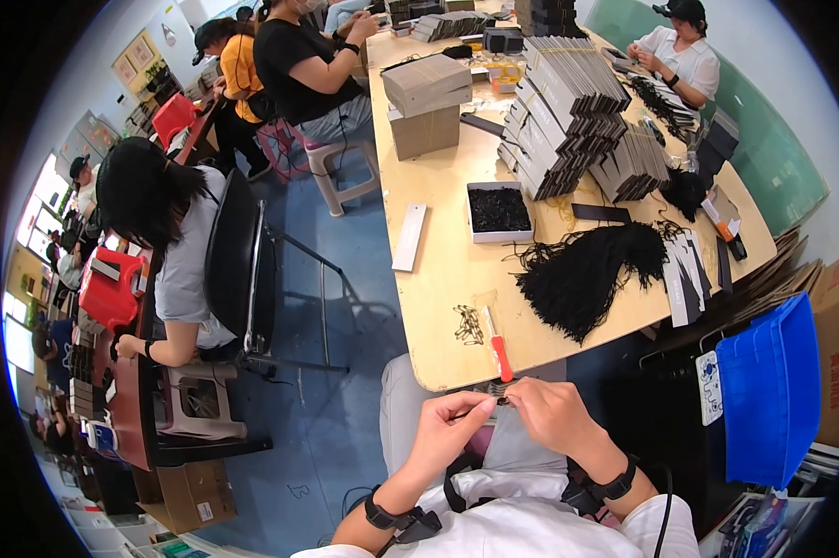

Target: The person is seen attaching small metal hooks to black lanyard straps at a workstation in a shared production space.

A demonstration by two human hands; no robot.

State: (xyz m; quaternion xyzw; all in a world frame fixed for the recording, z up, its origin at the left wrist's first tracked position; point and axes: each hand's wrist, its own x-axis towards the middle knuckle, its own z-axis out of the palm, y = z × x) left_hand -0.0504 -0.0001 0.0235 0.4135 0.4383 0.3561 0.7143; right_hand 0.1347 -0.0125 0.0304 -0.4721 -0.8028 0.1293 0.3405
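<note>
The left hand (452, 423) and right hand (557, 409) seem to pinch a small dark piece (500, 400), hard to make out, at the counter's (456, 363) near edge; a loosened pinch could drop it, a bump could topple the red-handled tool (500, 357).

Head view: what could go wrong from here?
1. The red-handled tool lies with its handle at the table edge, close to the right hand; a bump might knock it off.
2. The left hand and right hand work close together beyond that edge; anything small slipping from the fingertips could drop into the lap or onto the floor.
3. Loose strands spread from the black cord bundle; they might tangle.
</note>
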